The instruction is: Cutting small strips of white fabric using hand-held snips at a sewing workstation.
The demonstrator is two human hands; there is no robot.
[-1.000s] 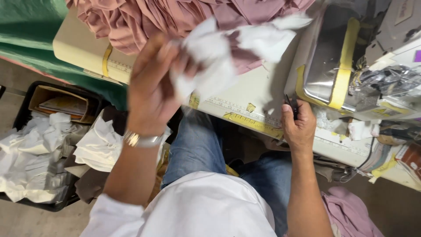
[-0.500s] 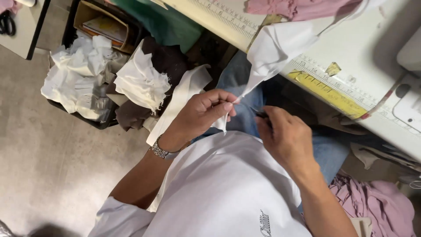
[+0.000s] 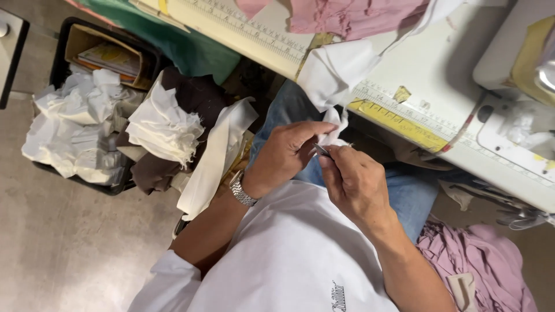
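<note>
White cloth piece (image 3: 338, 72) hangs off the sewing surface (image 3: 428, 75) edge into the lap; left hand (image 3: 289, 153) pinches its lower corner tight, right hand (image 3: 355, 185) grip closed around small metal snips (image 3: 321, 151) right beside it.

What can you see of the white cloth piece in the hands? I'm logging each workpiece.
The white cloth piece looks like thin woven fabric, limp and creased. It hangs off the sewing table's edge towards the lap. Its narrow lower end is pinched by the left hand, while the right hand holds a small metal tool against it.
</note>
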